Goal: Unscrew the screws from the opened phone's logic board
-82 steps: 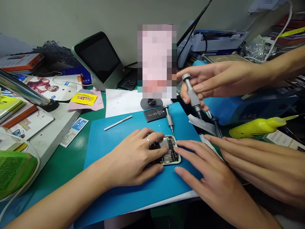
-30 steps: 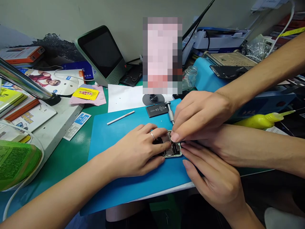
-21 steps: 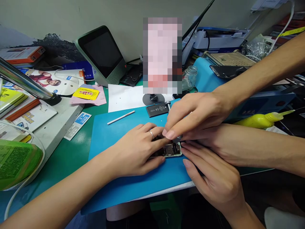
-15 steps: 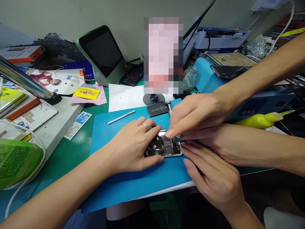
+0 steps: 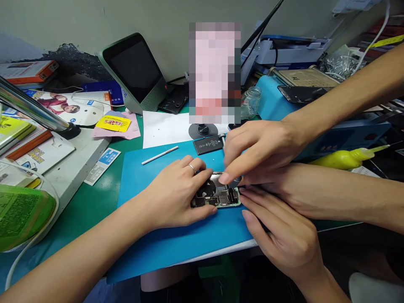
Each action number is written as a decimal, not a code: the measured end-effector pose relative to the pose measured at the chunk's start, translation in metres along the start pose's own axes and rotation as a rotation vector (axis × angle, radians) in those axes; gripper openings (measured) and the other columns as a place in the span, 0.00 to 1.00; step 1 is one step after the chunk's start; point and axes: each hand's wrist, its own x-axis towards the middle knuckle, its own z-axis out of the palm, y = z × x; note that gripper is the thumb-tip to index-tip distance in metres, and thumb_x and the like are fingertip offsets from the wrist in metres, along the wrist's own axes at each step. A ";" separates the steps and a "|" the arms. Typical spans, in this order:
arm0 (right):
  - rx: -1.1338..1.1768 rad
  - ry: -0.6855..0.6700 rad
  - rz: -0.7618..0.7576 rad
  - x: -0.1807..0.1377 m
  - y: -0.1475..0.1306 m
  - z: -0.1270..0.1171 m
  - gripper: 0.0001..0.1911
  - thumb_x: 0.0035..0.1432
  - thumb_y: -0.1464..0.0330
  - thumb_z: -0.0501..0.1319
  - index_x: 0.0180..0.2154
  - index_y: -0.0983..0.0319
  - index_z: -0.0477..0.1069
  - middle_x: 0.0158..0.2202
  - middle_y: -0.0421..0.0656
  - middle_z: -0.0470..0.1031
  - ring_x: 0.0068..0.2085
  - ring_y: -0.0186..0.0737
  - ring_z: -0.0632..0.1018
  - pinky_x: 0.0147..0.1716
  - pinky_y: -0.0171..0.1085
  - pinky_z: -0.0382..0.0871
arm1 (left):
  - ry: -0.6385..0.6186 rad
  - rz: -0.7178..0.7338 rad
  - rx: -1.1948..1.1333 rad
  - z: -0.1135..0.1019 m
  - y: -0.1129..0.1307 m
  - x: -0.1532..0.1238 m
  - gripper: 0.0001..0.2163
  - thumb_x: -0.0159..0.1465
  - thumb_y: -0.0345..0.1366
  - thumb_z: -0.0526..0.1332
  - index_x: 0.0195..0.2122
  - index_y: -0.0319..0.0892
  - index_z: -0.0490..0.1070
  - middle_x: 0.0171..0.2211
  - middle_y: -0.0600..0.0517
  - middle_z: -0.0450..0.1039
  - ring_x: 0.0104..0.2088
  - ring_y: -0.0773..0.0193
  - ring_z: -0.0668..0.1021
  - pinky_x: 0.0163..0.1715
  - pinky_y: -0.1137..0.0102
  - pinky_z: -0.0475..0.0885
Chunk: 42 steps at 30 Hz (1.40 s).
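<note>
An opened smartphone (image 5: 224, 200) lies on a blue mat (image 5: 176, 248), its circuit board and inner parts exposed. My left hand (image 5: 176, 193), with a ring on it, is closed around the phone's left end, thumb on the near edge. From the lower right, my right hand (image 5: 284, 233) holds the phone's right end with its fingertips, thumb apart. Another person's hand (image 5: 259, 145) reaches over the phone from the right, gripping a grey metal tool (image 5: 222, 138) whose kind I cannot make out. That person's other hand (image 5: 268, 183) lies between, partly hidden.
A black phone battery (image 5: 208, 145) and a white stick (image 5: 160, 155) rest on the mat's far side. Behind stand a screen device (image 5: 134, 67) and a glass jar (image 5: 252, 102). A yellow bottle (image 5: 344, 159) lies right; a metal lamp post (image 5: 38, 109) rises left.
Hardly anything differs. The other person's upper hand and tool have shifted very slightly left over the phone; my two hands stay in place.
</note>
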 end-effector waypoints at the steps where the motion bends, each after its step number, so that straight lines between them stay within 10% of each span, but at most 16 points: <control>1: 0.001 0.001 0.000 0.000 0.000 0.000 0.17 0.66 0.76 0.68 0.55 0.62 0.83 0.52 0.48 0.89 0.52 0.47 0.90 0.62 0.42 0.82 | 0.003 0.002 -0.004 0.000 0.000 0.000 0.22 0.71 0.54 0.64 0.53 0.39 0.76 0.47 0.42 0.77 0.41 0.50 0.75 0.40 0.55 0.74; 42: 0.019 -0.022 -0.001 0.002 -0.001 -0.002 0.12 0.68 0.76 0.67 0.52 0.66 0.81 0.52 0.50 0.88 0.56 0.47 0.88 0.59 0.42 0.83 | -0.039 -0.040 -0.049 0.001 0.000 0.000 0.26 0.71 0.54 0.65 0.58 0.36 0.77 0.53 0.41 0.77 0.43 0.49 0.76 0.43 0.53 0.74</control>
